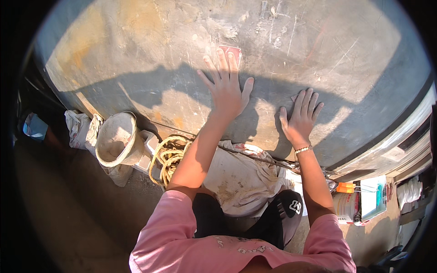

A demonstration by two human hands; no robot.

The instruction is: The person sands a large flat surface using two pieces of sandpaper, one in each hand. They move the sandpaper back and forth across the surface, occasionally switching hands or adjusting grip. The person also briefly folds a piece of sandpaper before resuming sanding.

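Note:
A large grey surface [282, 68], scratched and stained with ochre patches, fills the far part of the view. My left hand [226, 93] lies flat on it, fingers spread. Beneath those fingertips is a small reddish piece [235, 52] that looks like sandpaper; most of it is covered. My right hand [298, 119], a beaded bracelet at its wrist, rests on the surface farther right and nearer to me. Its fingers are stretched out, and a small edge of something shows beside them, too little to name.
At the left stand a dirty white bucket [103, 148] and white sacks [78, 127]. Coiled yellowish rope [169, 159] lies beside the bucket. A stained cloth [239, 177] spreads below the surface's near edge. An orange-handled tool [346, 187] rests on a container [344, 206] at the right.

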